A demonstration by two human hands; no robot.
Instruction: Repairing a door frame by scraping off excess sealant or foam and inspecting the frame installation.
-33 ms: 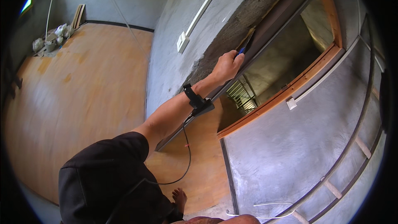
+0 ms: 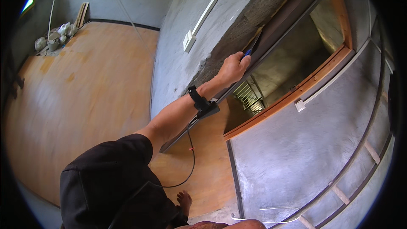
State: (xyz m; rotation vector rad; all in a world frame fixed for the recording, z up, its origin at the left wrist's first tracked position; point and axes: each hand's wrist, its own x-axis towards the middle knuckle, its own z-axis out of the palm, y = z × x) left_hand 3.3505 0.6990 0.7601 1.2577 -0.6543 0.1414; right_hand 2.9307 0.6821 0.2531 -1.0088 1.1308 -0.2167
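Note:
My left hand (image 2: 232,68) is closed around the blue handle of a knife (image 2: 247,53). Its thin dark blade points up and away, along the narrow gap between the rough wall edge and a dark brown door frame (image 2: 280,29). Yellowish foam (image 2: 258,29) shows in that gap near the blade's tip. Whether the blade is in the foam or only beside it, I cannot tell. A black strap with a small device (image 2: 205,104) sits on my left wrist, and a cable hangs from it. My right hand is out of view.
A wooden ladder (image 2: 339,194) curves along the right side. Beyond the frame is an orange-brown wooden window frame (image 2: 292,89) with a dark space behind it. A white wall switch (image 2: 189,41) is near my hand. Bags and a bucket (image 2: 52,44) stand in the far left corner.
The view has shifted very slightly. My left hand keeps its grip on the knife, in nearly the same place by the gap.

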